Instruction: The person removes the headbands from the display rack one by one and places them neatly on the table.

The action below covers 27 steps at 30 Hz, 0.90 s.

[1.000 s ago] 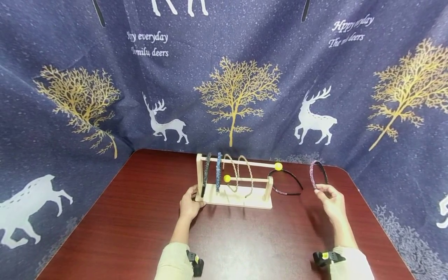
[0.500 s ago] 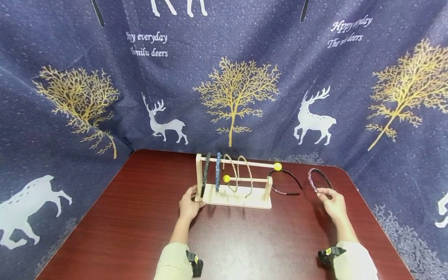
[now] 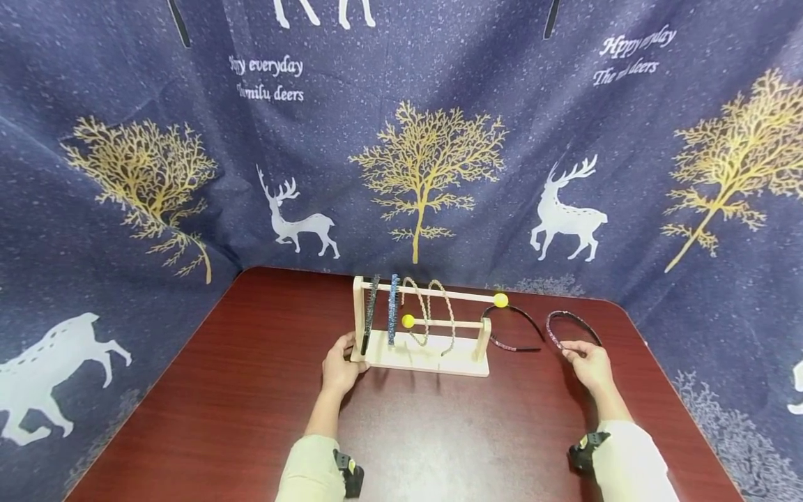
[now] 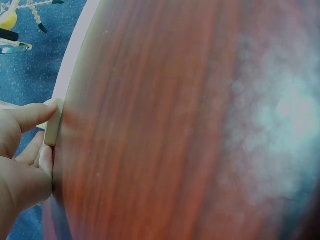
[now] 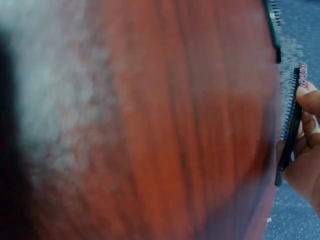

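A wooden headband rack with two yellow-tipped bars stands on the table. My left hand holds the left end of its base; in the left wrist view the thumb and fingers pinch the wooden edge. Dark glitter and blue glitter headbands hang at the rack's left. Beige twisted headband loops hang to their right. On the right, my right hand pinches a pink-glitter headband with a black toothed inside. Its loop lies nearly flat, close to the tabletop.
Another dark headband with a pinkish part lies on the table between the rack and my right hand. The reddish-brown table meets a blue deer-and-tree cloth at the back.
My right hand has lowered the pink-glitter headband and tipped it from upright to nearly flat, its loop swinging left and down. The left hand and the rack have stayed in place.
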Each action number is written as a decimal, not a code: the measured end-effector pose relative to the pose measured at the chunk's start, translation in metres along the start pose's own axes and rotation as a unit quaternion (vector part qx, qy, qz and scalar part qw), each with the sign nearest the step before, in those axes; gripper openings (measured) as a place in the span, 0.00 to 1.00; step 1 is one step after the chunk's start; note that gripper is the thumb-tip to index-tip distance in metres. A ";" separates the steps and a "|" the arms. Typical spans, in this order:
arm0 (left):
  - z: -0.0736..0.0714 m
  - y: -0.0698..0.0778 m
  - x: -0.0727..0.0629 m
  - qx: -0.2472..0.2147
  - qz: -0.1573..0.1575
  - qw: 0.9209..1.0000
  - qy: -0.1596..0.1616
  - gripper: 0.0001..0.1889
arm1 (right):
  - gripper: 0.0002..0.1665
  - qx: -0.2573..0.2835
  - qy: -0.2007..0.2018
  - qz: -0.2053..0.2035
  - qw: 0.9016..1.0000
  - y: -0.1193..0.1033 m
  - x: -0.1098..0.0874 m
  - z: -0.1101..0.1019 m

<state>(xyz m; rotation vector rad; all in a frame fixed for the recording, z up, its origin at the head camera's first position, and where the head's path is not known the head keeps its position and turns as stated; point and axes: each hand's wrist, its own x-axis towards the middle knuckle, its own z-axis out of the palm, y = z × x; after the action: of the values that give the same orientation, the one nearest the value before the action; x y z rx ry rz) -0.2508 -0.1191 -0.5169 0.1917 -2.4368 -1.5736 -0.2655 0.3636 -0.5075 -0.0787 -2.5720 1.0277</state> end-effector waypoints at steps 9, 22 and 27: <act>-0.001 0.000 -0.001 -0.003 -0.007 1.000 -0.003 0.36 | 0.10 -0.020 -0.029 0.020 0.999 0.004 0.004 0.007; 0.000 -0.002 -0.001 -0.010 0.001 1.000 -0.003 0.36 | 0.15 -0.013 -0.033 0.029 0.999 0.002 0.000 0.001; 0.000 -0.001 0.000 -0.013 -0.002 1.000 -0.004 0.36 | 0.18 0.013 -0.013 0.038 0.999 -0.008 -0.006 -0.003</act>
<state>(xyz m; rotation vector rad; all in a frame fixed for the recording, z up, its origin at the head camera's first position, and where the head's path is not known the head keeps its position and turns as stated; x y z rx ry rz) -0.2507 -0.1194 -0.5177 0.1862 -2.4230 -1.6103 -0.2579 0.3588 -0.5019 -0.1589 -2.5957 1.0953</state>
